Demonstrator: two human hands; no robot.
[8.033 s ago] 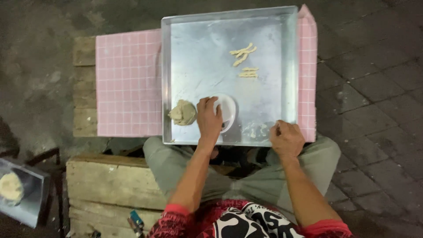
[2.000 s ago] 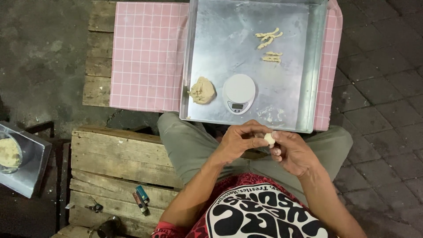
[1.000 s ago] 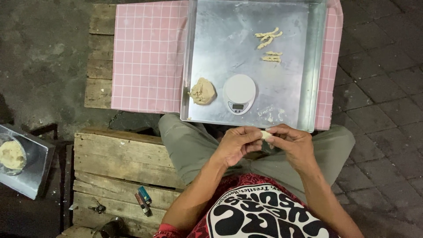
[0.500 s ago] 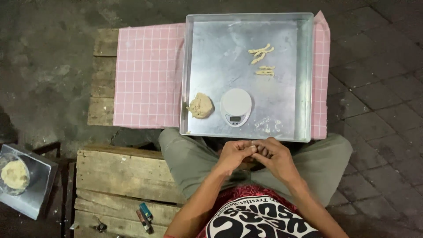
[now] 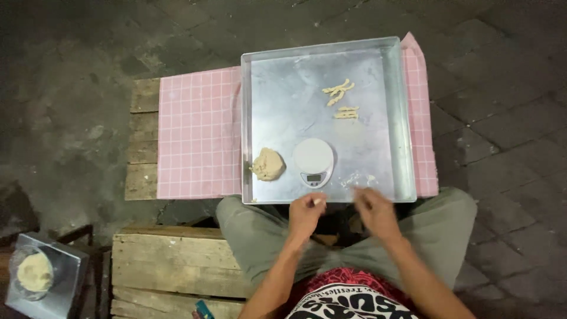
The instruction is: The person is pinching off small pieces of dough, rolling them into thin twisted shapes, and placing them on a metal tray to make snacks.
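My left hand (image 5: 305, 214) is closed around a small pale piece of dough (image 5: 317, 202), held just below the near rim of a large metal tray (image 5: 390, 118). My right hand (image 5: 374, 211) hovers beside it, blurred, fingers loosely apart and holding nothing. In the tray, a lump of dough (image 5: 268, 164) lies at the near left, next to a small round white scale (image 5: 313, 161). Several short shaped dough strips (image 5: 341, 99) lie further back.
The tray rests on a pink checked cloth (image 5: 198, 139) over a wooden pallet (image 5: 142, 142). A second wooden pallet (image 5: 171, 269) sits by my left knee. At the far lower left a metal tray holds a bowl of dough (image 5: 34, 272). Dark stone paving surrounds everything.
My hands, which were joined working the small dough piece together, have come apart. The left keeps the piece; the right has swung away to the right.
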